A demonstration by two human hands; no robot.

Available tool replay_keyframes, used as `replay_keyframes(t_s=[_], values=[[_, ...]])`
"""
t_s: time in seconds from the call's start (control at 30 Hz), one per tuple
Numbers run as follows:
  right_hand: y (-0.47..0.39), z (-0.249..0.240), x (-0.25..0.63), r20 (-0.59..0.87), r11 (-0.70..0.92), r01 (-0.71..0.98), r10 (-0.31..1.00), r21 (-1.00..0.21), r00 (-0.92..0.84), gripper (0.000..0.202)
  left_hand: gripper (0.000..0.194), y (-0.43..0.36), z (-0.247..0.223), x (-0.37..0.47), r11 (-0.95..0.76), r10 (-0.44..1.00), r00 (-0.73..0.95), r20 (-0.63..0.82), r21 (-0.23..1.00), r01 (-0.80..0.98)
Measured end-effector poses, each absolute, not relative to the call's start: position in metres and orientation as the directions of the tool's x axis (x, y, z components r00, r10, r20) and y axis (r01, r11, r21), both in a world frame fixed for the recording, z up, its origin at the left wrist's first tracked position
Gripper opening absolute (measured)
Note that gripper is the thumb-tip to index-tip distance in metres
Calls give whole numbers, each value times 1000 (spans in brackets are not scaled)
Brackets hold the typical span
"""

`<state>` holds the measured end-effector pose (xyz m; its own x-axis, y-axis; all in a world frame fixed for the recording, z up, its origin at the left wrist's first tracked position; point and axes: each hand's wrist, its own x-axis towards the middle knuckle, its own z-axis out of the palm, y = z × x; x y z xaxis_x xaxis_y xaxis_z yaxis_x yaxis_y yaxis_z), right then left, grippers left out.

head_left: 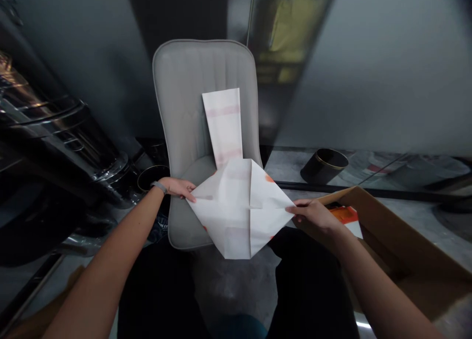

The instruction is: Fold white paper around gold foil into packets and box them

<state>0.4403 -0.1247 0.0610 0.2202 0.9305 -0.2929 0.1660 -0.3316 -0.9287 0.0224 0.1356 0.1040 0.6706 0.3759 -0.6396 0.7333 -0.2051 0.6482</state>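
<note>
A white folded paper (234, 206) with small orange marks is stretched flat between my hands, over the front of a grey chair seat. My left hand (180, 187) pinches its left corner, and my right hand (309, 212) pinches the right corner. Behind it, a long white folded paper strip (224, 125) with faint pink bands leans against the backrest of the grey chair (184, 83). The lower end of the strip is hidden by the paper in my hands.
At the right stands an open cardboard box (416, 245) with an orange and white item (346, 216) inside. A black bin (324, 166) or its reflection shows behind it. Shiny dark cylinders (73, 127) are at the left, near a black round container (149, 177).
</note>
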Motion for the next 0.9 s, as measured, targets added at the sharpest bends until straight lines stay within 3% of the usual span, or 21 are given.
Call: replay_keyframes(t_s=[0.13,0.43,0.6,0.77,0.9], values=[[-108,68,445,-307,-341,223,935,-913,176,33,44,137,105,17,-183,331,631,-702,608,773],[-71,86,450,-328,-356,238,933,-904,151,25,55,131,107,-8,-18,238,612,-754,626,779],[-66,85,451,-309,-336,272,941,-902,139,26,55,123,99,-5,-72,321,588,-742,600,797],[-61,100,460,-238,-294,356,952,-887,192,28,42,124,124,0,-181,529,593,-606,602,777],[-54,121,462,5,-95,332,958,-939,287,30,37,119,167,-5,-357,769,590,-247,599,717]])
